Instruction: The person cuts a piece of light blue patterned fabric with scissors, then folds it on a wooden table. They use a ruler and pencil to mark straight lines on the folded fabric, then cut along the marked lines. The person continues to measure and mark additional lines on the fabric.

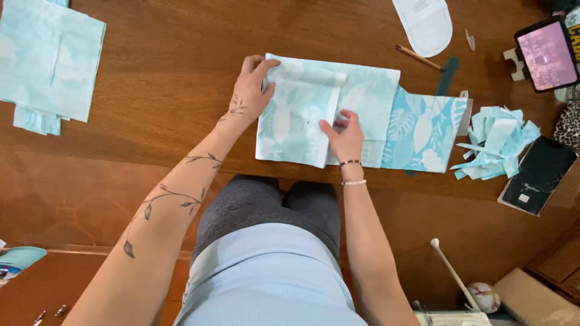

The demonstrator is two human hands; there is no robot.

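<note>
A pale blue fabric piece with a faint leaf print lies on the brown wooden table, its right edge folded over. My left hand presses flat on its upper left corner. My right hand pinches the folded edge near the middle of the piece. Under it lies a second pale piece, and to the right a brighter turquoise leaf-print piece.
A stack of pale blue fabric sits at the far left. Fabric scraps, a dark notebook, a phone on a stand, a pencil and a white oval pattern lie to the right.
</note>
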